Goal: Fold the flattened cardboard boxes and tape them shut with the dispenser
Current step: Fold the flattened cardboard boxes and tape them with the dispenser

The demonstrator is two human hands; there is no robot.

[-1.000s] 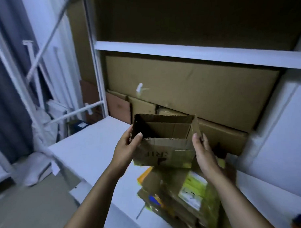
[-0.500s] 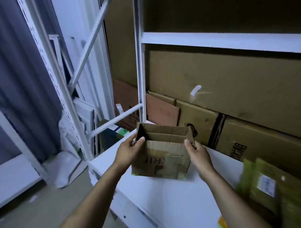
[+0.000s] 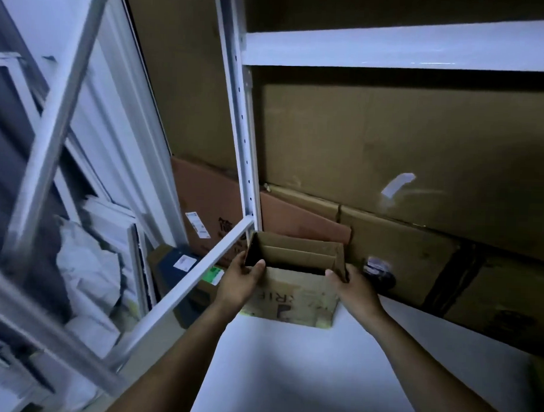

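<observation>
Both hands grip an open box on a white shelf.

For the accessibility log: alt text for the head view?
Two bare hands, left hand and right hand, hold an open-topped brown cardboard box on a white shelf surface, beside a white metal upright.

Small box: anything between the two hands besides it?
No. In the head view only the opened small cardboard box lies between left hand and right hand, gripped at its sides.
</observation>
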